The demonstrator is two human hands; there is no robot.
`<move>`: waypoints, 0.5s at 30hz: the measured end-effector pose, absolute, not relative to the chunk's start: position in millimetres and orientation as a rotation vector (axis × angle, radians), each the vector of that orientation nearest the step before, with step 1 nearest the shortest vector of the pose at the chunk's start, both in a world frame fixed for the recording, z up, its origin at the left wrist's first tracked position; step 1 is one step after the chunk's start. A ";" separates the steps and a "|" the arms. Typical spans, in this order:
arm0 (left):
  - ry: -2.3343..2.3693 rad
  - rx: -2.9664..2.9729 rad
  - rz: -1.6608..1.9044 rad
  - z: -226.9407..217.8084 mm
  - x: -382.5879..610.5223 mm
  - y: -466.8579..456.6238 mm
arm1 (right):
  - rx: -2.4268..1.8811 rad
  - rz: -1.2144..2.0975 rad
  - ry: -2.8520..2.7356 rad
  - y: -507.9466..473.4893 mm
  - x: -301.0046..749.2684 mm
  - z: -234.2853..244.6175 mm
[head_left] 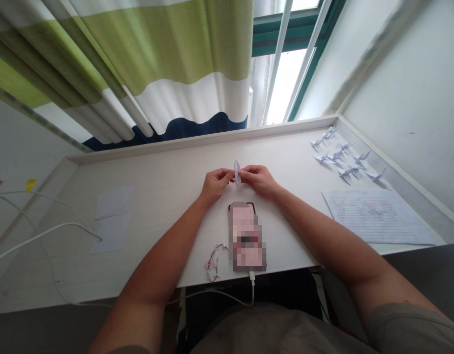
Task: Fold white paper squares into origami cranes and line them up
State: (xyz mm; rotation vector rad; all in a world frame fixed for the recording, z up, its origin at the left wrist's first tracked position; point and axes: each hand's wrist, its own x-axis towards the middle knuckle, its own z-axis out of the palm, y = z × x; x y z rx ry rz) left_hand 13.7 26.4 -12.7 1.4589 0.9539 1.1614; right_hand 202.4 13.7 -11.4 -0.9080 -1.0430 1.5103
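Observation:
Both my hands meet above the middle of the white desk (167, 196), pinching a small folded piece of pale paper (237, 173) between them. My left hand (215, 184) grips its left side with closed fingers. My right hand (259, 179) grips its right side the same way. The paper stands upright between the fingertips, a little above the desk surface.
A phone (247, 236) lies near the front edge with a white cable (227, 295) plugged in, a small charm (213, 260) beside it. Several folded paper cranes (341, 157) sit at the back right, a written sheet (374, 216) in front of them. Blank paper squares (113, 201) lie left.

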 end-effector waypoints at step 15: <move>0.903 1.329 1.113 -10.5 14.2 27.5 | -0.922 1.502 -1.041 15.7 202.8 -18.0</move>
